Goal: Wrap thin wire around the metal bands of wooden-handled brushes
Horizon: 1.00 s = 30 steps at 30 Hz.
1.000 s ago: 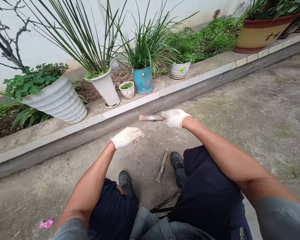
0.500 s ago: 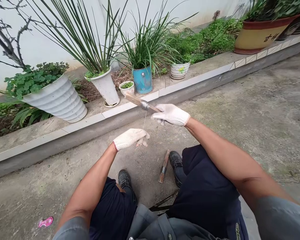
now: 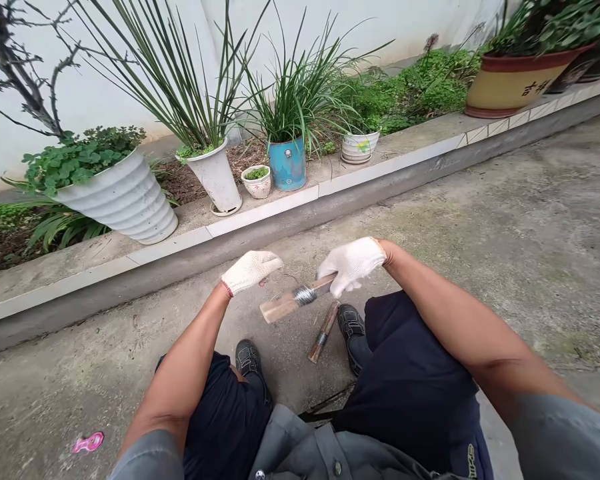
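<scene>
My right hand [image 3: 351, 265], in a white knit glove, is closed round one end of a flat wooden stick [image 3: 279, 309]. A coil of silvery wire [image 3: 305, 295] is wound about the stick's middle. The stick's free end points down to the left, above the ground. My left hand [image 3: 253, 271], gloved too, is level with it on the left, its fingers pinched together on the wire's loose end. Only a faint stretch of that wire shows between the hands. On the ground between my shoes lies a second wooden stick [image 3: 316, 349], also wound with wire.
A low tiled ledge [image 3: 260, 219] runs across in front, bearing a white ribbed pot [image 3: 130, 200], a blue pot [image 3: 287, 165] and several other planters. A pink object [image 3: 89, 442] lies on the concrete at lower left. My shoes [image 3: 249, 360] stand on either side of the second stick.
My right hand has swung the wire-wound stick downward, so its free end now points down-left instead of up-left. My left hand has moved slightly up and left. The wire no longer shows taut.
</scene>
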Motion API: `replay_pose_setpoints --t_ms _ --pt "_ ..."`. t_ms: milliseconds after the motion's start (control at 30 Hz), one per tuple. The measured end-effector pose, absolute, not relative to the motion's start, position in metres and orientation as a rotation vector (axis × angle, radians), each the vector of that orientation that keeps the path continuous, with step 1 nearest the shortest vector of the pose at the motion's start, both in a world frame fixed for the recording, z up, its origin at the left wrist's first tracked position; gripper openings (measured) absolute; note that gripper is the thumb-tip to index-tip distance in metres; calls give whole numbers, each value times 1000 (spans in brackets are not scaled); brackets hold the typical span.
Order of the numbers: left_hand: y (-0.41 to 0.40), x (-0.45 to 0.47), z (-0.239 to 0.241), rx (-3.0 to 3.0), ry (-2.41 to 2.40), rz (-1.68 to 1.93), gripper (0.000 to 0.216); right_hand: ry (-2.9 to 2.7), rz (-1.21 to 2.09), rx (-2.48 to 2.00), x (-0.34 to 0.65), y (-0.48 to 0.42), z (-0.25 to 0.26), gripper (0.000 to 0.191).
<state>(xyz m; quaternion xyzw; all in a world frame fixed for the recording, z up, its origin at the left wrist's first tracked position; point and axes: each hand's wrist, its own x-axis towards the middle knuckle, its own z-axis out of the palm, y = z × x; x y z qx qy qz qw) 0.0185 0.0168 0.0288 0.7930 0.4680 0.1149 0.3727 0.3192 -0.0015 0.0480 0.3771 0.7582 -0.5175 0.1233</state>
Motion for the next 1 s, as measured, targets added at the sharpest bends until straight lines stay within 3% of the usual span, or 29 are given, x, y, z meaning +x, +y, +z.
replay_pose_setpoints --t_ms 133,200,267,333,400,500,600,833,900,1000 --pt "-5 35 32 1881 1093 250 45 2541 -1629 1407 309 8 58 39" --pt "-15 40 35 1822 1020 206 45 2633 -1352 1780 303 20 54 38" --pt "-18 41 35 1785 980 194 45 2595 -873 1988 300 29 47 35" --pt "-16 37 33 1790 1003 221 43 2470 -472 1943 301 30 39 28" --pt "-10 31 29 1829 1057 250 42 2339 -340 1749 304 22 35 21" --pt "-4 21 26 1878 1085 255 38 2256 -685 1464 315 -1 37 15" --pt "-6 17 28 1899 1040 249 37 2243 -1150 1322 326 -24 54 23" --pt "-30 19 30 1843 936 395 48 2435 -1517 1311 307 -37 109 31" --pt "-37 19 30 1816 909 405 52 2586 -1446 1558 296 -26 112 29" --pt "-41 17 31 1877 946 366 51 2655 -817 1885 284 -6 103 28"
